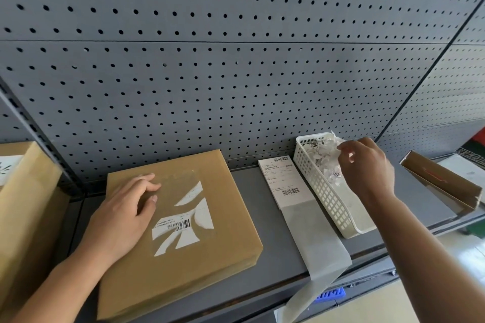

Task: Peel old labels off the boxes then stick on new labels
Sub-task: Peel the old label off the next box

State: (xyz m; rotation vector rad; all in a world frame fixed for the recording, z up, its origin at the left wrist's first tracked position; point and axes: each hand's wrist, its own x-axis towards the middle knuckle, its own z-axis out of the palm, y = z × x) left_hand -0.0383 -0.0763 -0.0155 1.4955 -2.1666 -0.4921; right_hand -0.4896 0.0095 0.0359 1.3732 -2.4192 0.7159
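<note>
A tan cardboard carton [23, 191] stands far left. The left hand [123, 215] lies flat, fingers straight, pressing the flat brown cardboard box [210, 257], with torn white label remnants [183, 220] just beside its fingertips. Best keep that pressure and lift each shred from a loose corner, low and slow. The strip of new white barcode labels [284, 181] lies between the box and the white plastic mesh basket [330, 204], where the right hand [367, 165] bunches its fingers over crumpled paper scraps [324, 156]; whether it pinches one I cannot tell.
</note>
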